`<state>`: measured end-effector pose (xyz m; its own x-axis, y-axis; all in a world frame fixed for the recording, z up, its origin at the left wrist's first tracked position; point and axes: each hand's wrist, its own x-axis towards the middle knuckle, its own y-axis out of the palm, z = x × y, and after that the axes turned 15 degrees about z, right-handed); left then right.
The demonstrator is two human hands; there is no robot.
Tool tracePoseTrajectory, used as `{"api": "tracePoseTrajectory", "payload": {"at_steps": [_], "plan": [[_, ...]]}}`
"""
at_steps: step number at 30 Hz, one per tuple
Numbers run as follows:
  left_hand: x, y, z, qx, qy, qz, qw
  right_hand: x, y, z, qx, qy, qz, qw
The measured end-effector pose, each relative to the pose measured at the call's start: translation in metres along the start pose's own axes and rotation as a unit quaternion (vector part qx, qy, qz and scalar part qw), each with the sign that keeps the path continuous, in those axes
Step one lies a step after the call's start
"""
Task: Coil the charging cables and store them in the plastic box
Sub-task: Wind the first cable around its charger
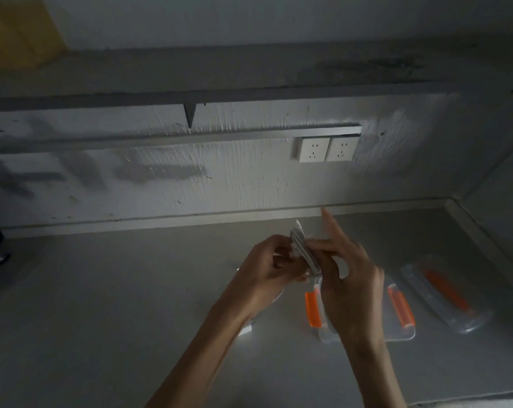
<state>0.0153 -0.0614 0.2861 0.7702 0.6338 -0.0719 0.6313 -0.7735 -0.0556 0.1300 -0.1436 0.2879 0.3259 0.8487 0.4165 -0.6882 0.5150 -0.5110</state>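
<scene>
Both hands, left hand (267, 260) and right hand (349, 275), gripped the coiled cable (304, 248) directly above the plastic box (402, 334) near the worktop's right edge.

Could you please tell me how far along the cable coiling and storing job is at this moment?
Done: the plastic box sits open on the table, its lid set aside to the right. In hand: the left hand and right hand hold a white cable coil above the box. Left: putting that coil in, coiling the loose cable under the left forearm, then closing the lid.
</scene>
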Motion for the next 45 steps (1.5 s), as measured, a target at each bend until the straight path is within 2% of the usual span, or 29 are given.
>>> {"api": "tracePoseTrajectory", "payload": {"at_steps": [3,5,8,11,15,18,21,26,30,33,35,37,39,42,45], "plan": [[-0.005,-0.001,0.002,0.047,-0.009,-0.055,0.997,-0.007,0.010,0.004,0.001,0.012,0.037,0.999],[-0.006,-0.007,0.003,0.128,-0.019,-0.089,0.988,-0.009,0.015,0.007,-0.068,-0.029,0.082,0.994],[-0.004,-0.016,0.005,0.278,-0.033,-0.104,0.954,0.002,0.015,0.006,-0.189,-0.071,0.165,0.965],[-0.004,-0.028,0.013,0.286,-0.069,-0.068,0.953,0.018,0.012,0.005,-0.203,-0.054,0.254,0.944],[-0.006,-0.035,0.015,0.296,-0.108,-0.009,0.949,0.041,0.011,0.001,-0.121,0.005,0.351,0.929],[-0.012,-0.032,0.016,0.319,-0.103,0.003,0.942,0.058,0.011,-0.003,-0.127,0.041,0.428,0.894],[-0.019,-0.026,0.019,0.341,-0.078,0.015,0.937,0.067,0.011,-0.004,-0.160,0.062,0.472,0.865],[-0.022,-0.023,0.023,0.382,-0.087,0.030,0.920,0.069,0.012,-0.006,-0.171,0.071,0.492,0.851],[-0.019,-0.025,0.023,0.341,-0.115,0.061,0.931,0.066,0.013,-0.014,-0.151,0.070,0.464,0.870],[-0.021,-0.030,0.025,0.279,-0.135,0.091,0.946,0.063,0.005,-0.018,-0.092,0.095,0.453,0.882],[-0.022,-0.031,0.027,0.258,-0.143,0.091,0.951,0.058,0.005,-0.021,-0.048,0.125,0.435,0.890],[-0.021,-0.029,0.029,0.254,-0.151,0.076,0.952,0.052,0.010,-0.023,-0.027,0.118,0.418,0.900],[-0.018,-0.027,0.032,0.242,-0.160,0.060,0.955,0.048,0.014,-0.024,-0.066,0.073,0.427,0.899],[-0.014,-0.023,0.037,0.208,-0.176,0.052,0.961,0.049,0.016,-0.024,-0.156,0.028,0.455,0.876],[-0.012,-0.022,0.042,0.248,-0.162,0.037,0.954,0.048,0.019,-0.019,-0.199,-0.001,0.426,0.882]]}}
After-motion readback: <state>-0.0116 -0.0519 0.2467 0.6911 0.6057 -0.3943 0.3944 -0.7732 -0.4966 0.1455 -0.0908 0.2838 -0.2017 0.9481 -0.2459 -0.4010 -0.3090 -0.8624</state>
